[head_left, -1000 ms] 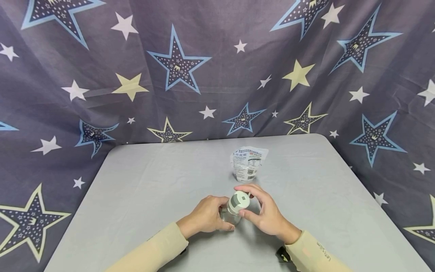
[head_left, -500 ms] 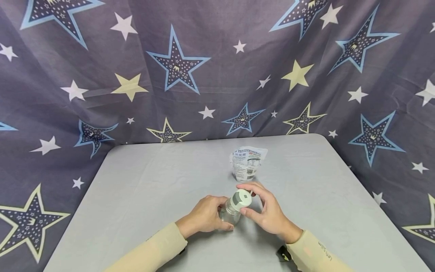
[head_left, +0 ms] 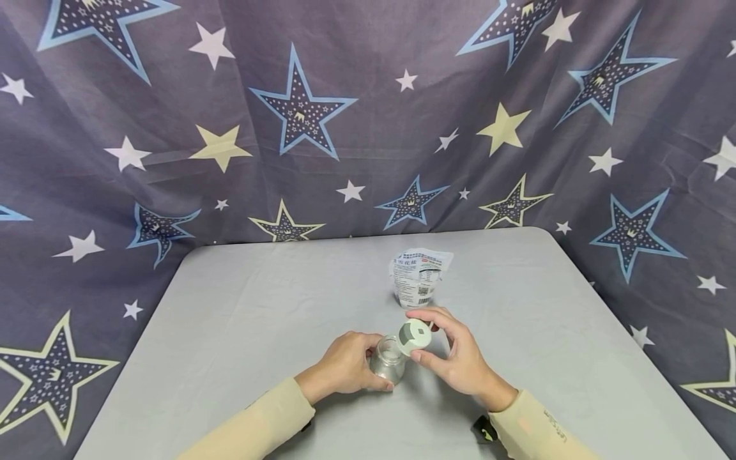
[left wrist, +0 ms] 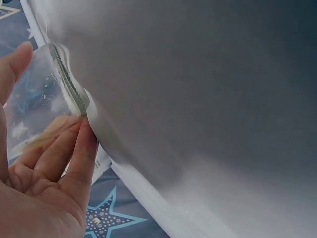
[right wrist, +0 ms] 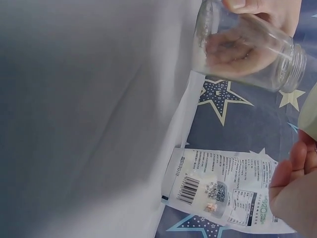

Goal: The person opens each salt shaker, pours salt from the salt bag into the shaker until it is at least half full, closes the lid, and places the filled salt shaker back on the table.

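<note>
A clear glass jar point(head_left: 388, 363) with a threaded neck stands uncovered on the table, and my left hand point(head_left: 347, 363) grips it around the side. In the right wrist view the jar point(right wrist: 247, 52) shows its bare screw rim and see-through wall, with left-hand fingers behind it. Just right of the rim, my right hand point(head_left: 457, 351) holds a pale green lid point(head_left: 415, 337) between thumb and fingers, tilted and apart from the jar. The left wrist view catches the left hand point(left wrist: 49, 188) with its fingers behind the glass.
Behind the hands a white printed pouch point(head_left: 418, 278) stands upright on the grey table point(head_left: 276, 300). A star-patterned curtain point(head_left: 368, 128) hangs along the table's back and sides. A small black object point(head_left: 484, 429) shows beside the right sleeve.
The lid has come off the jar's neck and moved right in my right hand, uncovering the mouth. My left hand keeps its grip on the jar almost in place.
</note>
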{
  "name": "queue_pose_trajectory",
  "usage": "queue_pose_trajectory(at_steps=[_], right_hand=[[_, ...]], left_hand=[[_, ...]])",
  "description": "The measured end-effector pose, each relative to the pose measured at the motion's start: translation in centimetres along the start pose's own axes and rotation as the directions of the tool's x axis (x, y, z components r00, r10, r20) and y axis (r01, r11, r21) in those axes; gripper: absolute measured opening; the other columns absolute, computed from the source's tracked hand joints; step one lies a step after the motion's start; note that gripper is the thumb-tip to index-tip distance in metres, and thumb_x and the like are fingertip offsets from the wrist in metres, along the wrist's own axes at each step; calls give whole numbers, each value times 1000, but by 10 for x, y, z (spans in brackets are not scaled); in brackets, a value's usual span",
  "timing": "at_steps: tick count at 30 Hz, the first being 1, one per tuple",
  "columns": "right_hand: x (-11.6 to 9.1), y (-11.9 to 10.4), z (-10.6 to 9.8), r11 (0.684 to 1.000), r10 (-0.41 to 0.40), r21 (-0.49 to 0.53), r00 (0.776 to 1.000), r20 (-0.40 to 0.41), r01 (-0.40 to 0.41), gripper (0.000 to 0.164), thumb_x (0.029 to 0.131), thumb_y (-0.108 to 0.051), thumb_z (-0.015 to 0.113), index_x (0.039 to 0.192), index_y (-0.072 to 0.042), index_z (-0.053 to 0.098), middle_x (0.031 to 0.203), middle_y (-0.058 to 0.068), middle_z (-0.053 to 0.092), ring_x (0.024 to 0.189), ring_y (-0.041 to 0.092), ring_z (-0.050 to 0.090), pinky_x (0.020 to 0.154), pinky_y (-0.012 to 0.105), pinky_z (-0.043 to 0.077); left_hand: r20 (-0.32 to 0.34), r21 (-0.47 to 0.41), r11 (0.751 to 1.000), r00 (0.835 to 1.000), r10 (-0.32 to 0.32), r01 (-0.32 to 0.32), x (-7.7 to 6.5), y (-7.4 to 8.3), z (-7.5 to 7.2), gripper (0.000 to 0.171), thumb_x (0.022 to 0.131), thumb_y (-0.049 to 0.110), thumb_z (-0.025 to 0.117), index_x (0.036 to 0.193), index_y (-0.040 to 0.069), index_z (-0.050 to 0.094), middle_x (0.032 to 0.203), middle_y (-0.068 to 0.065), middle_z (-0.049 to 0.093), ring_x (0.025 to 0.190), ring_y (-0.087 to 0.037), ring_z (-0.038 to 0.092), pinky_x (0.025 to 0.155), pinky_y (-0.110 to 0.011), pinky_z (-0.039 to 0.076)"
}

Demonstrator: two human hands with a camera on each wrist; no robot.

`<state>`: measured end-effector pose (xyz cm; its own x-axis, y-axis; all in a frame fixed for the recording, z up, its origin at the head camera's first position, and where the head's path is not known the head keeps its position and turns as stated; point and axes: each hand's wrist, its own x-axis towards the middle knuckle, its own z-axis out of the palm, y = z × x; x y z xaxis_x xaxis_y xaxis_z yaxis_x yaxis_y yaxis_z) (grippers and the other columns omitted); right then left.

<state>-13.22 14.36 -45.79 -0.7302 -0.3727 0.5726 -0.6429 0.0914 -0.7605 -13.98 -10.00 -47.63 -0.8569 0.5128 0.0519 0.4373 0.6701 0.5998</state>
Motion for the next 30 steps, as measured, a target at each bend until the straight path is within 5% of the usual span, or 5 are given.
queue_pose_trajectory(at_steps=[15,30], right_hand=[[-6,4,-11,998,47,-52,999,6,-47,62,73,2,88,131,-3,64,121,10,68,111,21,59,91,31,48],[-12,7,-22,989,49,-138,998,33,-44,55,72,-7,92,120,-9,68,106,-2,68,97,17,55,83,33,42]], left_hand=[[-6,-16,1000,1000,-19,19,-2,-5,2,49,59,44,99,98,30,73,84,24,65,77,-1,58,74,-26,48],[24,9,999,999,-45,45,-4,-2,2,73,57,49,99,119,24,70,103,17,69,94,-7,62,86,-35,51]])
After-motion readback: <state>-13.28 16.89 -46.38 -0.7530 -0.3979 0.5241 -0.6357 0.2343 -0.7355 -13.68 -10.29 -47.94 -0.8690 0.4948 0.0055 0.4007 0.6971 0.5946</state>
